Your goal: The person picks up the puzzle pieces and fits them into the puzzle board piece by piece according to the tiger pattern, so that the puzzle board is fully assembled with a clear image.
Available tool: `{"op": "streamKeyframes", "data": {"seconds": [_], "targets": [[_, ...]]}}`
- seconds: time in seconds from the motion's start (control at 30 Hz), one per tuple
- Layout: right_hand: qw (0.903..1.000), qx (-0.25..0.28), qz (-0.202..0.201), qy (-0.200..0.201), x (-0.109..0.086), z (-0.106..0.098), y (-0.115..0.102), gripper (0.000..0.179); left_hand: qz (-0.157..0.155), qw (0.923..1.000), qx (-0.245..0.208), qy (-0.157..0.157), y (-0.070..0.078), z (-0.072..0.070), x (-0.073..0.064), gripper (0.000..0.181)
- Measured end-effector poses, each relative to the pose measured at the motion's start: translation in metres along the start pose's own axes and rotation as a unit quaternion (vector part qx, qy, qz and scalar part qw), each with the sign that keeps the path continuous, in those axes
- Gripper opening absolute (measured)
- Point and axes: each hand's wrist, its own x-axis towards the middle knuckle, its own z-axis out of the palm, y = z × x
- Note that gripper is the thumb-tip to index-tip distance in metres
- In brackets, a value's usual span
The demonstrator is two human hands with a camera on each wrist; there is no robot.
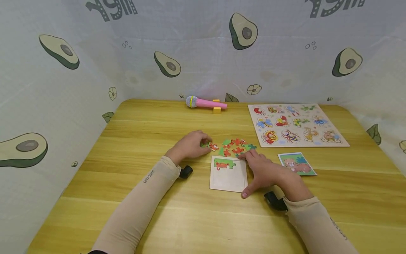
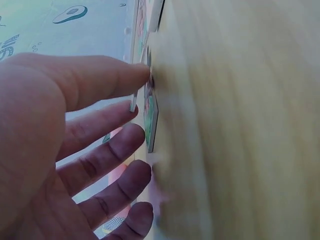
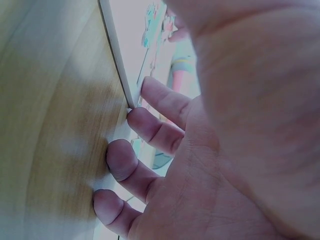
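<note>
Selection, apparently | left hand at puzzle pieces, grip unclear | right hand spread along tray | next likely needs alignment

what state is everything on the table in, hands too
puzzle tray: flat, partly filled at its far left, the rest bare
loose puzzle pieces: scattered beyond the tray, not fitted
picture card: flat, face up
picture board: flat, pictures up
toy microphone: lying on its side
left hand: fingers at the loose pieces, grip unclear
right hand: spread along the tray's right side
</note>
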Motion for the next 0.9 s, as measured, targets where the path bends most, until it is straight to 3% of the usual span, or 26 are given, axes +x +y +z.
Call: {"op": "streamKeyframes", "data": {"seconds": [0.4,0.6,0.77,0.9], "targets": [[0.9999,0.001,-0.014,0.009,-0.001,0.000,0.001,0.119,0.020,0.9993,-0.031,-0.004,0.003,-0.006,-0.003,0.033],[0.9997,-0.002,-0.018,0.018,-0.003,0.000,0.002,0.118,0.041,0.9967,-0.063,-0.029,0.002,-0.010,-0.007,0.031],[0.9994,-0.004,-0.022,0.025,-0.003,0.001,0.001,0.118,0.079,0.9913,-0.089,-0.056,-0.001,-0.016,-0.011,0.027],[0.9991,0.001,-0.032,0.028,-0.002,0.000,0.001,0.117,0.097,0.9877,-0.089,-0.084,0.001,-0.017,-0.012,0.026]]}}
